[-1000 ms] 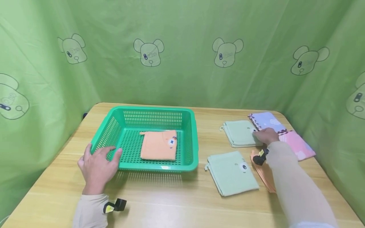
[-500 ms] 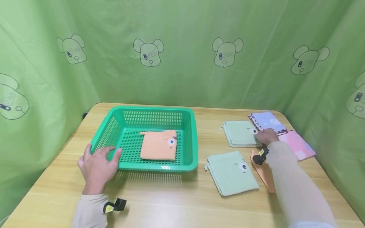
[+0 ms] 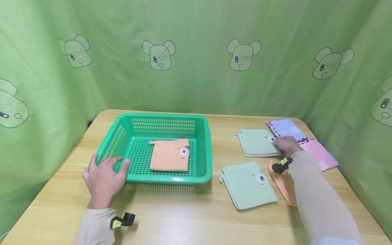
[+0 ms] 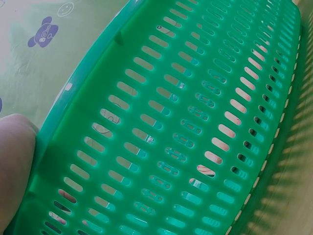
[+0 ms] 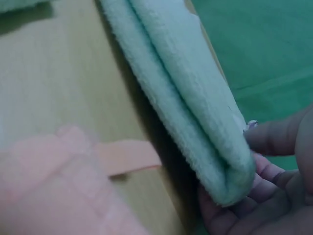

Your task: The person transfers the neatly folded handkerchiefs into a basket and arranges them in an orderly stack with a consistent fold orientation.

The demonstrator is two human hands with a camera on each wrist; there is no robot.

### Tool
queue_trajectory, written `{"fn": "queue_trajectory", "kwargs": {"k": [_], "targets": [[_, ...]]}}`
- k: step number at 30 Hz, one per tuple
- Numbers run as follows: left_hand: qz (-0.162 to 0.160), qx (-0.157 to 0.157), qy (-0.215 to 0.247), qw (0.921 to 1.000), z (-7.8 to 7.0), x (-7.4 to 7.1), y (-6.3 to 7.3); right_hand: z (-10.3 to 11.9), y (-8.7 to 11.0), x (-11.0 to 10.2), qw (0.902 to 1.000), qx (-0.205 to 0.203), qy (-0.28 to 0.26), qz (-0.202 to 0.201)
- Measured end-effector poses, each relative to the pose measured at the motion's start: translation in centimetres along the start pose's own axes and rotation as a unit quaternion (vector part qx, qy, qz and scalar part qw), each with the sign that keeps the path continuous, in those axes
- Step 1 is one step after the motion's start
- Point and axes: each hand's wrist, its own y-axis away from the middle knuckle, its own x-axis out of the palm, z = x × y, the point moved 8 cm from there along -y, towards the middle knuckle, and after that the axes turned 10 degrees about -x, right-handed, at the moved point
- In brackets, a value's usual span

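Note:
My left hand grips the near left corner of a green plastic basket, fingers over its rim. Inside the basket lies a folded orange towel with a hanging loop. At the right, my right hand pinches the right edge of a folded light green towel. In the right wrist view the thumb is on top of this green towel and the fingers are under its fold. The left wrist view is filled by the basket's slotted wall, with part of the hand at its rim.
A second folded green towel lies nearer the front, beside another orange towel partly hidden by the right forearm. A blue-violet patterned cloth and a pink one lie at the table's right edge. Green curtains surround the table.
My right hand has shifted very slightly at the green towel's right edge. The left hand, basket and other towels stay as they were; the head view tilts a little.

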Motion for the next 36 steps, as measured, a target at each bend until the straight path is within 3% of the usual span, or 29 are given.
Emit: {"fn": "queue_trajectory", "kwargs": {"k": [3, 6, 9, 18, 25, 29, 36], "targets": [[0.002, 0.000, -0.001, 1.0000, 0.0, 0.0, 0.0, 0.1, 0.0, 0.5, 0.9955, 0.000, -0.091, 0.028], [0.002, 0.000, -0.002, 1.0000, 0.0, 0.1, 0.0, 0.4, 0.0, 1.0, 0.9822, -0.007, -0.181, 0.051], [0.002, 0.000, -0.003, 1.0000, 0.1, 0.1, 0.0, 0.7, 0.1, 1.5, 0.9702, -0.006, -0.233, 0.068], [0.008, -0.002, -0.006, 0.9999, 0.3, 0.1, 0.1, 0.5, -0.4, 2.3, 0.9643, 0.013, -0.248, 0.092], [0.004, 0.001, -0.006, 1.0000, 0.2, 0.0, 0.1, 0.9, -0.1, 2.2, 0.9807, 0.009, -0.176, 0.086], [0.004, 0.000, -0.007, 1.0000, 0.2, 0.0, 0.1, 1.2, 0.0, 2.1, 0.9849, 0.013, -0.149, 0.087], [0.003, 0.003, -0.006, 1.0000, 0.1, 0.1, 0.1, 1.9, 0.2, 2.3, 0.9751, 0.019, -0.201, 0.091]]}}
